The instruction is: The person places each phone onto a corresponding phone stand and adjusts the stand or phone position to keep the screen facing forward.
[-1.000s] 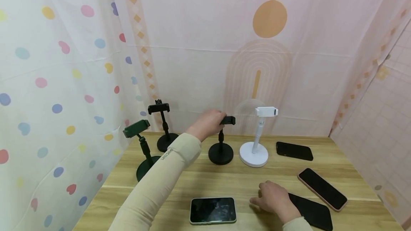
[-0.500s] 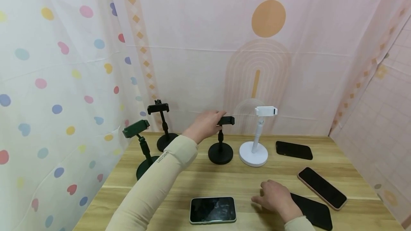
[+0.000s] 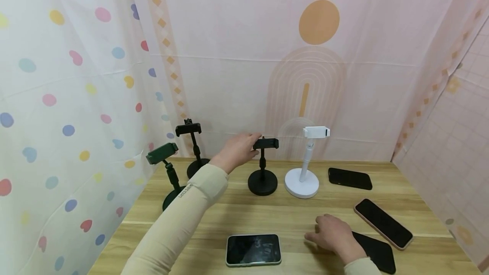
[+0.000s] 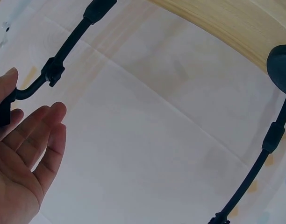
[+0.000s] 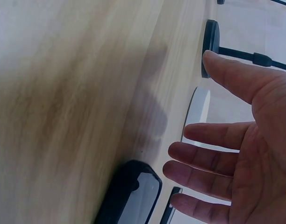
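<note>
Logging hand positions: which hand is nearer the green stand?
Left. The left hand is right of the green stand, at a black stand's clamp; the right hand is farther right, over the table.

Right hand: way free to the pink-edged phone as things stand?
Looks like yes: the right hand is empty, and the pink-edged phone lies uncovered. Only the black phone lies partly between, flat, so it probably wouldn't block.

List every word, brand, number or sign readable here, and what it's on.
Left sleeve: dark lettering near the cuff, too small and blurred to quote.
Front phone: pale marks on its screen, too unclear to call text.
Nothing else readable.
</note>
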`<state>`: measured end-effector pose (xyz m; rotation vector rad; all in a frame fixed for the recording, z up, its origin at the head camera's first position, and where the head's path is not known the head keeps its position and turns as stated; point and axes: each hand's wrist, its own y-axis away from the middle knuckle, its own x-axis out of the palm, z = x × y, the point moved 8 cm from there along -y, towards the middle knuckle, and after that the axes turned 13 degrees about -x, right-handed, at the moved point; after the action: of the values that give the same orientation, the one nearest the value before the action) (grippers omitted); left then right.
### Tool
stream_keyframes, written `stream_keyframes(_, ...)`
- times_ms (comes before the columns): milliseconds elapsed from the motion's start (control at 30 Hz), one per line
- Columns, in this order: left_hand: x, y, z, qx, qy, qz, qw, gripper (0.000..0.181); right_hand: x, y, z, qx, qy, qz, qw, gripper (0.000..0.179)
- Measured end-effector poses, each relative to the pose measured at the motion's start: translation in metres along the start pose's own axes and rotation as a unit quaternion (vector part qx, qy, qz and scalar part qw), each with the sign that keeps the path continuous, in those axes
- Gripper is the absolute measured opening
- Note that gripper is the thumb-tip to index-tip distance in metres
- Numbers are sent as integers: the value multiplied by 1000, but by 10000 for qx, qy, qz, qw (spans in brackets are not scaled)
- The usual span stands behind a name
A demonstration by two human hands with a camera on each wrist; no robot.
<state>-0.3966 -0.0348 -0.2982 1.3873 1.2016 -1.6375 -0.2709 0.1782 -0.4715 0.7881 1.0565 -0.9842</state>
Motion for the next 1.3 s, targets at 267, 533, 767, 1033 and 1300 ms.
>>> stream_keyframes(267, -2, 5, 7, -67, -65, -136, 9999, 52, -7, 5, -6, 16, 37, -110, 9999, 54)
stream_keyframes(533, 1, 10, 13, -129, 14, -182, 9998, 50, -13, 10, -24, 110, 109, -399, 9991, 62)
stream_keyframes(767, 14, 17, 20, -294, 90, -97, 9995, 47, -11, 17, -38, 119, 157, -287, 9994, 66)
stream_keyframes(1033, 39, 32, 26, -385, 30, 135, 9992, 49, -15, 22, -51, 98, 223, -274, 9993, 65)
stream_keyframes(1300, 58, 49, 28, -522, 181, 397, 9977, 51, -25, 24, -58, 43, 347, -311, 9989, 64)
